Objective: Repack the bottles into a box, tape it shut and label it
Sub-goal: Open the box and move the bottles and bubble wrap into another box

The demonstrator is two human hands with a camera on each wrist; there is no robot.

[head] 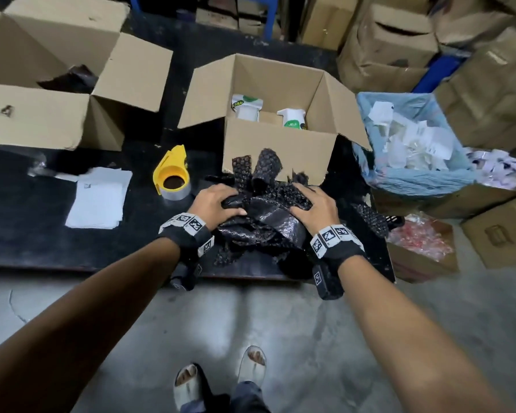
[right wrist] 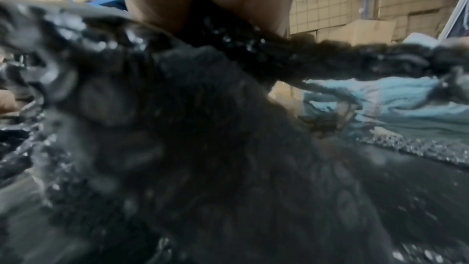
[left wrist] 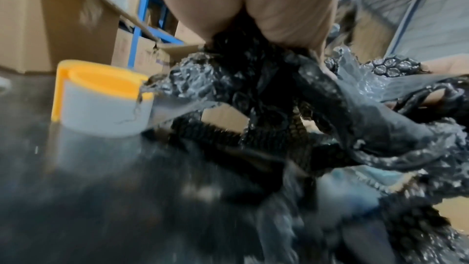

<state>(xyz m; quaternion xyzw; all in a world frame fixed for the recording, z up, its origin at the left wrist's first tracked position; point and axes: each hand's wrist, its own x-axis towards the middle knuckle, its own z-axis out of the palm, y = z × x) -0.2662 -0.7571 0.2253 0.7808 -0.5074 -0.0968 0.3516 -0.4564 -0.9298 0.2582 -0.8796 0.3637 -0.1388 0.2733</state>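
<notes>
Head view: left hand (head: 218, 201) and right hand (head: 313, 204) both clutch a heap of black bubble wrap (head: 262, 210) on the counter (head: 27, 234), just before the open box (head: 280, 138) holding two bottles (head: 292, 117); tape dispenser (head: 172, 175) left of the heap.
Left wrist view: fingers (left wrist: 291, 17) dig into the wrap beside the dispenser.
Right wrist view: palm buried in the blurred wrap.

Two white green-labelled bottles (head: 292, 118) upright in open cardboard box (head: 276, 150) on black table (head: 27, 210).
</notes>
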